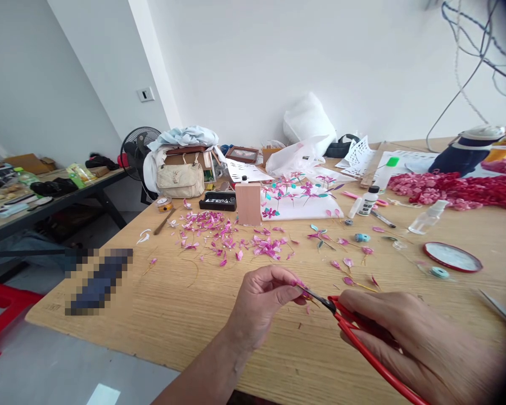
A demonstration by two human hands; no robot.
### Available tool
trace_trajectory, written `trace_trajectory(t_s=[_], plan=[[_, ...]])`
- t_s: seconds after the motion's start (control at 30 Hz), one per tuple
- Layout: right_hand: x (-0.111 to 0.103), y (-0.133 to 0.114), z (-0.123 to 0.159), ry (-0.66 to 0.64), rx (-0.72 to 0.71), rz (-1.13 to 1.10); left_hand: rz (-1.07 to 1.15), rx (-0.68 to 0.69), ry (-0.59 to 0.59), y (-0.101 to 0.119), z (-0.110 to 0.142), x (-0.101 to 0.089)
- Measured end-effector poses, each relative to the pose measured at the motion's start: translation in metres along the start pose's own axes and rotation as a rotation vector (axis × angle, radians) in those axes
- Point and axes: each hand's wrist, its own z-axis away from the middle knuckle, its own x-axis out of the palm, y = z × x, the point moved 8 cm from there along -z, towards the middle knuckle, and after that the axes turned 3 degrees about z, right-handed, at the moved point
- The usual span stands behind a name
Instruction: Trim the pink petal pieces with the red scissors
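My left hand [263,304] pinches a small magenta petal piece [300,286] between thumb and fingers, above the near part of the table. In my right hand [409,332] is a pair of red-handled scissors [354,332], its fingers wrapped round the handles. The dark blades point left and meet the petal piece at my left fingertips; whether they are parted cannot be made out. Loose pink petals [270,246] lie scattered beyond my hands. Several wired petals [348,280] rest just past the scissors.
A wooden block [248,203] stands before a white holder with wire flowers [303,194]. To the right are a black-capped bottle [369,201], a clear spray bottle [429,218], a red-rimmed dish [452,257] and a metal blade [501,308]. Pink-red flower bunches [455,190] lie behind.
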Motion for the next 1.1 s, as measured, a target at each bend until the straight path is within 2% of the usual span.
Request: trace_trajectory(t_s=[0.27,0.57,0.83,1.1], plan=[[0.011,0.014,0.001,-0.066,0.051,-0.016,-0.008,-0.017,-0.006,-0.001,-0.001,-0.003],[0.011,0.014,0.0,-0.132,0.067,-0.077,-0.005,-0.007,-0.052,0.0,-0.001,0.002],[0.014,0.016,0.002,-0.128,0.063,-0.072,-0.012,-0.026,-0.062,-0.002,-0.002,0.002],[0.007,0.014,0.002,-0.055,0.021,-0.06,-0.013,-0.043,-0.08,-0.001,-0.001,0.003]])
